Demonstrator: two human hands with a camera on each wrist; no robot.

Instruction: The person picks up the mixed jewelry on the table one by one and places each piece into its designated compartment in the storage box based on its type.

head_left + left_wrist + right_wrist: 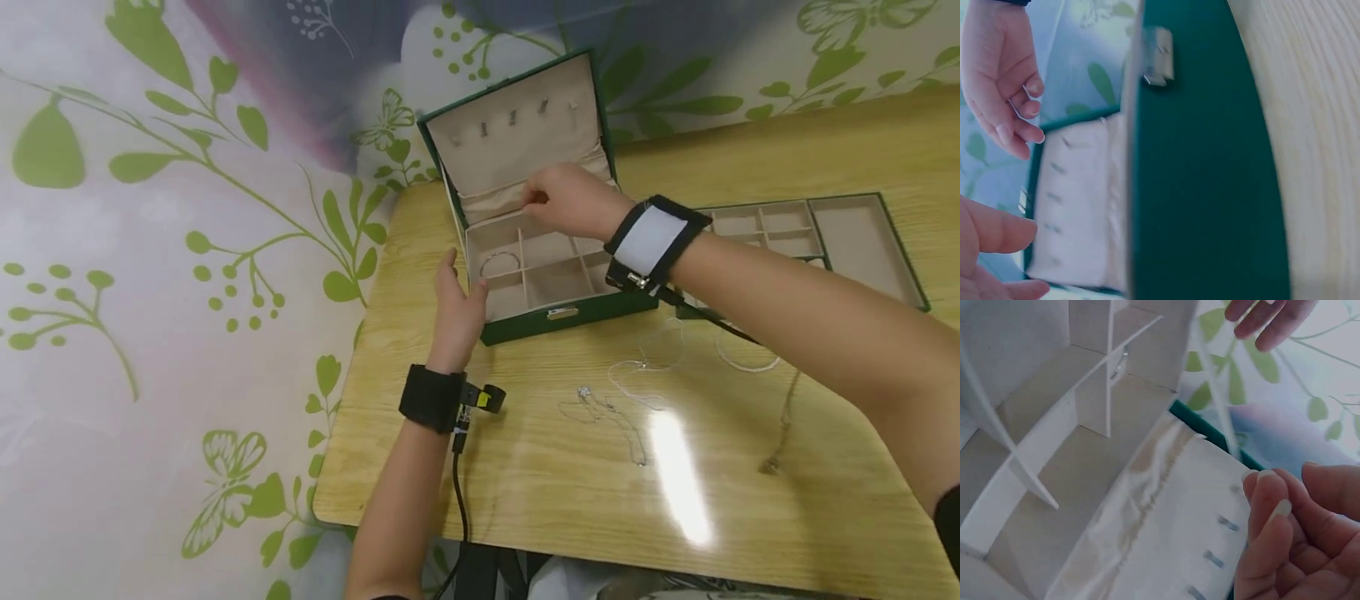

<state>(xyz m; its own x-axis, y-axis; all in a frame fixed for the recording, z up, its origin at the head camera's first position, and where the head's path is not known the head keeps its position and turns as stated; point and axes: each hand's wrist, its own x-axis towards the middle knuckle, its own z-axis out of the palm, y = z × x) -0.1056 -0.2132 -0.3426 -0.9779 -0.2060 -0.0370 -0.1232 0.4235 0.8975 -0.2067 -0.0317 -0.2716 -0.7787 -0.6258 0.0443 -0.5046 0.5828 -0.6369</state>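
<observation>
Head view, two hands (459, 312) (572, 200), one green box (525, 328), one bangle (501, 254) inside

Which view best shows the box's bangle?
Head view: the bangle shows most of its loop in the back-left compartment. The right wrist view shows only an arc past a divider; the left wrist view misses it.

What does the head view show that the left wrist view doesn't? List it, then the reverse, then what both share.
Only the head view: the bangle inside the green box, the tray and the pendant necklace on the table.
Only the left wrist view: the palm side of the right hand.
Both: the left hand, the right hand, the box, its front latch and its pale lid lining.
</observation>
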